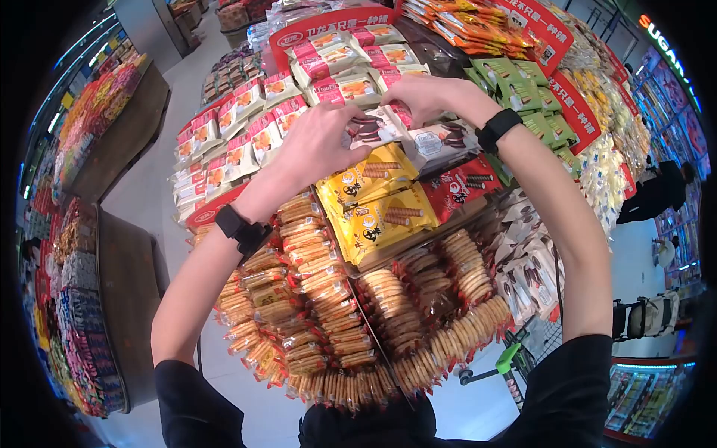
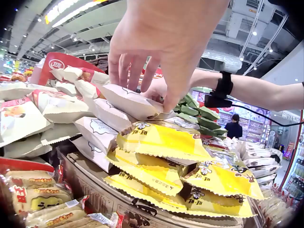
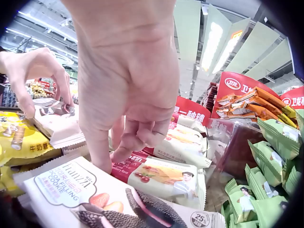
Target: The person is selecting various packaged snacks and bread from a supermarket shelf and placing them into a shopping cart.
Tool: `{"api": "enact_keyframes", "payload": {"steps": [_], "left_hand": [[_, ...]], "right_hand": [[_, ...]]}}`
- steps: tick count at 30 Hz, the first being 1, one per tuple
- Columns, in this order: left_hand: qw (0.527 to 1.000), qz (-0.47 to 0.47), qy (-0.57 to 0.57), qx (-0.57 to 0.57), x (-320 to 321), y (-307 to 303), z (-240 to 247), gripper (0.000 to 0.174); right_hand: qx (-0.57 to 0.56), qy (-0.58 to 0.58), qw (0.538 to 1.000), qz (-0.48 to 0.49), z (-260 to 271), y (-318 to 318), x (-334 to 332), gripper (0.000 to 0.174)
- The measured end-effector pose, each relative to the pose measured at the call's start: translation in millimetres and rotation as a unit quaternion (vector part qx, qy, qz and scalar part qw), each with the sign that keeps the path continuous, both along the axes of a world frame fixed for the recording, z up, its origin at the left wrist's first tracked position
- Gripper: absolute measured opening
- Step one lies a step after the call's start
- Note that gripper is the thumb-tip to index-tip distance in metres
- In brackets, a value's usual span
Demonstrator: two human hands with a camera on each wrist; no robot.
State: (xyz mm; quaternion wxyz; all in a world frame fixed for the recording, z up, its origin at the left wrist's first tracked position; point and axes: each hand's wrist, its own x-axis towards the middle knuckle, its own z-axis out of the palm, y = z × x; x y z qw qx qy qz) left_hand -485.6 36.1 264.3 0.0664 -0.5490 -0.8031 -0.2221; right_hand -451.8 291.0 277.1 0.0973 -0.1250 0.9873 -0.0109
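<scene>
My left hand (image 1: 314,142) reaches over the pile and grips a white cookie packet (image 2: 130,100) with dark cookies printed on it, thumb on one side and fingers on the other. That packet lies on similar white ones, just behind yellow egg-roll packets (image 1: 385,216). To its right, my right hand (image 1: 426,97) points down with bent fingers, pinching the end of a pink-and-white packet (image 3: 159,178). Nearest the right wrist camera lies a white Franzzi cocoa cookie packet (image 3: 95,194), in front of the fingers. Part of the right fingertips is hidden behind the thumb.
Pink-and-white packets (image 1: 239,157) are stacked to the left, green packets (image 1: 523,93) to the right. Red packets (image 1: 459,187) lie beside the yellow ones. Rows of wrapped round crackers (image 1: 310,276) fill the near side. A shopping cart (image 1: 534,347) stands at the lower right.
</scene>
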Motion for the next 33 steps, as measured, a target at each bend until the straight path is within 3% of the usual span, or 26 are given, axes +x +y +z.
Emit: {"api": "enact_keyframes", "payload": {"steps": [5,8,11,14,17,23,33], "left_hand": [[1.0,-0.009,0.0,0.025,-9.1,8.1,-1.7,0.042],[0.995,-0.058,0.009,0.078,-22.2,11.3,-9.4,0.038],[0.999,-0.018,0.004,0.033,-19.5,12.2,-7.2,0.04],[0.997,-0.025,0.044,0.051,-17.3,9.4,-10.4,0.047],[0.999,0.015,0.033,-0.029,-9.2,3.6,-2.3,0.055],[0.999,-0.003,0.039,-0.015,-17.9,-1.7,-6.9,0.058],[0.999,-0.021,0.033,-0.013,-25.4,-2.3,-7.6,0.056]], "right_hand": [[-0.002,-0.013,1.0,-0.022,4.9,4.8,7.9,0.054],[-0.039,0.041,0.998,0.028,-14.2,26.3,3.3,0.054],[-0.069,-0.03,0.996,-0.038,11.5,8.5,19.2,0.05],[-0.145,-0.012,0.987,-0.061,18.4,2.6,19.9,0.05],[-0.127,0.064,0.99,0.002,27.0,-17.0,24.0,0.051],[-0.085,0.182,0.971,0.126,-6.5,-19.5,17.3,0.062],[-0.083,0.183,0.977,0.071,-3.8,-24.5,21.2,0.062]]}}
